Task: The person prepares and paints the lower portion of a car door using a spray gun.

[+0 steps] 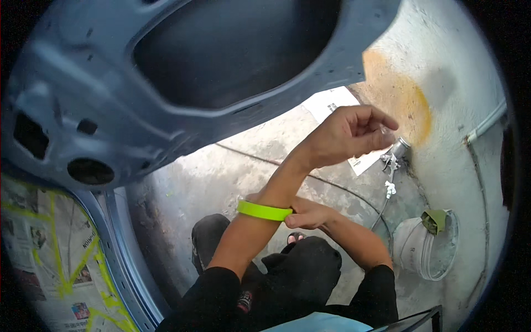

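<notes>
A lime-green roll of masking tape (259,211) sits around my left forearm like a wide bracelet. My right hand (308,214) reaches across from the right and grips the roll at its right side, the thumb on the outer edge. Its other fingers are partly hidden behind my left forearm. Raised above the floor, my left hand (345,133) has loosely bent fingers, with a gap between the thumb and the fingers. I see nothing held in it.
A dark blue-grey car body panel (221,113) spans the upper left. Lime-taped newspaper (61,249) covers the lower left. Right of my hands are a spray gun (391,160), its hose (343,188), white paper (323,104) and a white bucket (412,252) with green material (434,220) on its rim.
</notes>
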`<state>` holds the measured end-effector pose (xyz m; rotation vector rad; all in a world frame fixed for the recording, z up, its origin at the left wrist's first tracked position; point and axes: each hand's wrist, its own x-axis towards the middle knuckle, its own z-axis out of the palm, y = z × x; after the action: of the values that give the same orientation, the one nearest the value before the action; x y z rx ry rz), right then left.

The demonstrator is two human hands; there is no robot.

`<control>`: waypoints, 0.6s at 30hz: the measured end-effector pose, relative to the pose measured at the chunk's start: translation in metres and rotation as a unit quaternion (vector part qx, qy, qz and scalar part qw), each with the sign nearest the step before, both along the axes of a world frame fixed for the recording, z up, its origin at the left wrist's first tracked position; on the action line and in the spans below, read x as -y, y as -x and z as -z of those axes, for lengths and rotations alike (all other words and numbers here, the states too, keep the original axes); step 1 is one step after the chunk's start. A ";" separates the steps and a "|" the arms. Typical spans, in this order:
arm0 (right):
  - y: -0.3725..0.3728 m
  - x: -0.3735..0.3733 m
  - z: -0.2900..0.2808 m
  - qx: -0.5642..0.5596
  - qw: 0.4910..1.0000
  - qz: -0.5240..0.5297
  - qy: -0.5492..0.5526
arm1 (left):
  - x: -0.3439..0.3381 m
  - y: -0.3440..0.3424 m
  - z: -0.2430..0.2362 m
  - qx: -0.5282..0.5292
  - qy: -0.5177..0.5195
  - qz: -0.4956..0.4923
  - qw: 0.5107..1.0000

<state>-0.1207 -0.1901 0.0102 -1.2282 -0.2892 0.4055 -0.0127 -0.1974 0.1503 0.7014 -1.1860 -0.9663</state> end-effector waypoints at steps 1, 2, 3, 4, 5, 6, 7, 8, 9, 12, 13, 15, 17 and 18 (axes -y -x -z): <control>-0.003 0.002 -0.010 0.012 1.000 0.009 -0.011 | 0.011 0.004 0.004 0.136 -0.030 -0.057 0.989; -0.006 0.003 -0.022 -0.002 0.998 0.016 -0.064 | 0.020 0.007 0.009 0.180 -0.083 -0.076 0.977; -0.006 0.005 -0.022 -0.003 0.995 0.028 -0.095 | 0.030 0.013 0.013 0.266 -0.088 -0.121 0.952; -0.004 0.010 -0.020 -0.005 0.991 0.042 -0.125 | 0.041 0.020 0.022 0.344 -0.090 -0.164 0.920; -0.004 0.012 0.003 0.042 0.986 0.049 -0.154 | 0.053 0.026 0.031 0.353 -0.093 -0.146 0.919; -0.002 0.013 0.020 0.090 0.978 0.054 -0.183 | 0.064 0.031 0.044 0.370 -0.091 -0.153 0.912; 0.002 0.013 0.027 0.103 0.979 0.070 -0.161 | 0.072 0.033 0.055 0.388 -0.091 -0.165 0.902; 0.005 0.009 0.039 0.112 0.975 0.078 -0.173 | 0.081 0.034 0.066 0.400 -0.097 -0.154 0.898; 0.007 0.003 0.055 0.065 0.967 0.068 -0.237 | 0.091 0.033 0.078 0.467 -0.032 -0.211 0.858; 0.010 0.004 0.060 0.013 0.930 0.055 -0.363 | 0.114 0.040 0.109 0.544 0.077 -0.264 0.793; 0.013 0.006 0.058 -0.011 0.921 0.050 -0.386 | 0.118 0.045 0.115 0.587 0.140 -0.252 0.756; 0.013 0.013 0.051 -0.042 0.912 0.048 -0.406 | 0.124 0.054 0.135 0.642 0.236 -0.210 0.698; 0.014 0.010 0.062 -0.018 0.914 0.051 -0.403 | 0.132 0.056 0.151 0.656 0.183 -0.171 0.712; 0.015 0.011 0.064 0.001 0.916 0.051 -0.399 | 0.136 0.056 0.153 0.651 0.127 -0.176 0.727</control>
<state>-0.1362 -0.2015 -0.0534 -0.4352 -0.3438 0.1590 -0.0688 -0.3335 -0.0028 1.3918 -2.2124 0.2032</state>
